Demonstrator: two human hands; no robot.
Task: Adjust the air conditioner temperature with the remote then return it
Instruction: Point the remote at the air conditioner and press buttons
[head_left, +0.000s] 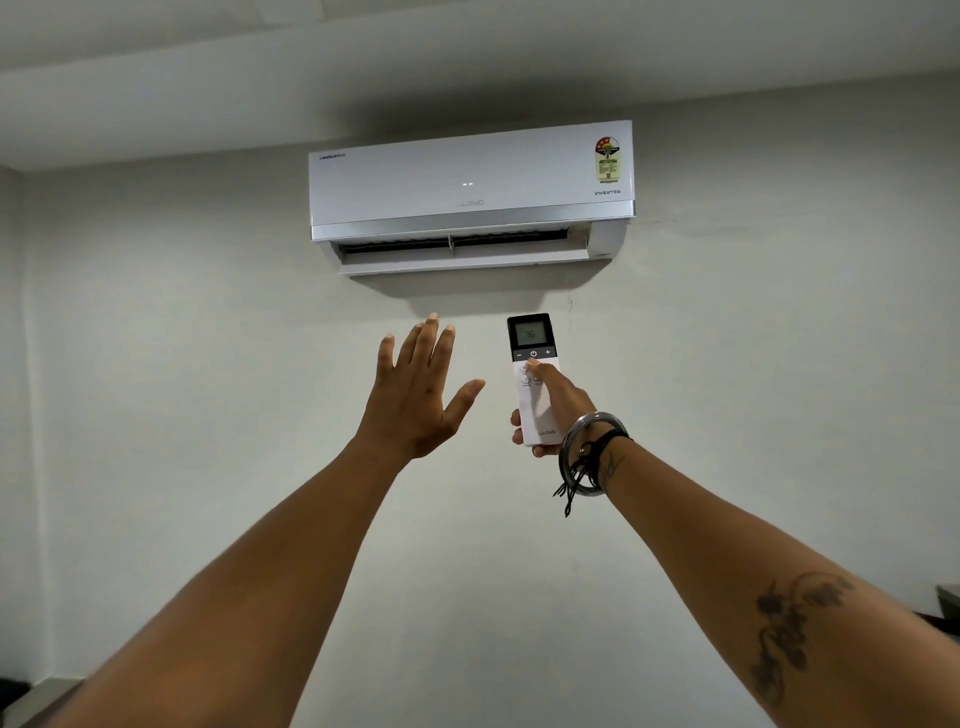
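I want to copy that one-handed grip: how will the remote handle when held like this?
The remote looks like a rigid plastic bar, so it should not flex. The right hand holds its lower half alone, so it is probably light. Its smooth casing may be slippery, and the screen end sticks out unsupported, so thumb presses might tip it.

Bare tattooed forearms; bangle and black cords on right wrist.

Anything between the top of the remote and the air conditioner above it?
No. In the head view, only bare wall separates the remote from the air conditioner.
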